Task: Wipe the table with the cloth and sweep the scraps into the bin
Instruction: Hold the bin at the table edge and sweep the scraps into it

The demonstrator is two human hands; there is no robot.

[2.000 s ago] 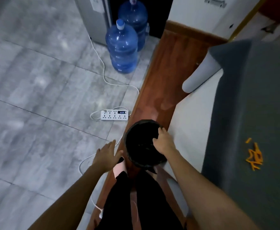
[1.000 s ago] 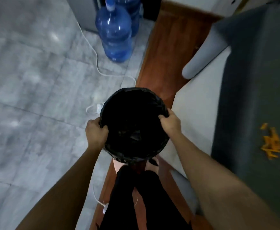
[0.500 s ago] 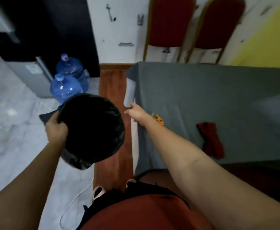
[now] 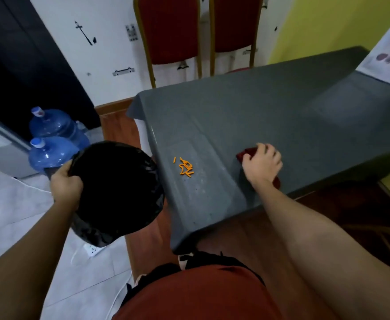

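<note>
My left hand (image 4: 66,188) grips the rim of a round bin lined with a black bag (image 4: 115,188), held in the air against the left edge of the table. The table (image 4: 270,116) wears a grey cover. A small heap of orange scraps (image 4: 186,168) lies near that left edge, just right of the bin. My right hand (image 4: 263,165) rests on a dark red cloth (image 4: 247,154) near the table's front edge, fingers curled over it; most of the cloth is hidden under the hand.
Two blue water jugs (image 4: 51,139) stand on the floor behind the bin, beside a grey cabinet (image 4: 0,153). A white power strip (image 4: 92,249) and cable lie on the tiles below. Two red chairs (image 4: 171,31) stand at the wall behind the table. A printed sheet (image 4: 388,51) lies at the far right.
The bin came off the floor in both hands, then stayed in my left hand alone. My right hand let go, crossed over the table and landed on the red cloth.
</note>
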